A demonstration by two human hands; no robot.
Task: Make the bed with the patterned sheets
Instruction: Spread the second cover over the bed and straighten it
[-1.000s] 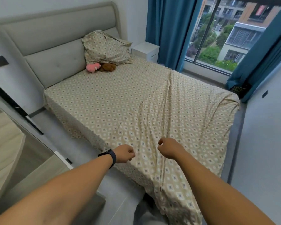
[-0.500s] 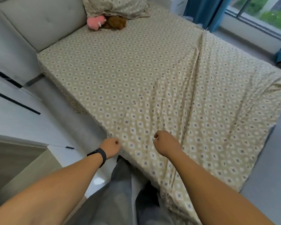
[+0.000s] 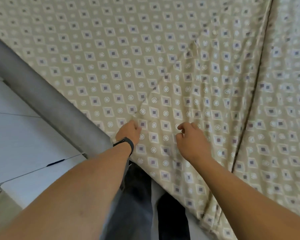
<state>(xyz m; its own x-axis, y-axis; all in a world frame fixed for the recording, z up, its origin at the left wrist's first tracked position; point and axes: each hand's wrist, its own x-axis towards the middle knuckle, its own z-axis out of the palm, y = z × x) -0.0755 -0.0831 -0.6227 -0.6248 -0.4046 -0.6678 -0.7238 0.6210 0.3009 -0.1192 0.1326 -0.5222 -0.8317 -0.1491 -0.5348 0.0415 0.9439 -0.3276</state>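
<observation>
We look straight down on the patterned sheet [image 3: 163,70], beige with rows of dark diamonds and pale rings, which fills most of the view and lies spread over the bed. Its near corner drapes over the bed's edge toward our legs [image 3: 137,196].

Our left hand [image 3: 129,131] sits at the sheet's left edge near that corner. Its grip is closed: the fingers are curled in tight against the cloth, and a crease runs up and to the right from the knuckles, so we take it that the hand pinches the sheet's edge, though the fingertips themselves are hidden. A black wristband [image 3: 126,143] circles that wrist.

Our right hand [image 3: 191,140] is just beside it, to the right, over the sheet. Its grip is loose and partly open, the fingers bent like a claw with a gap between thumb and forefinger. We cannot tell whether the fingertips touch the cloth; they hold nothing that we can see.

A long dark fold [image 3: 253,94] runs down the sheet well to the right of both hands. Left of the bed lie the grey bed frame [image 3: 47,99] and pale floor [image 3: 16,135].
</observation>
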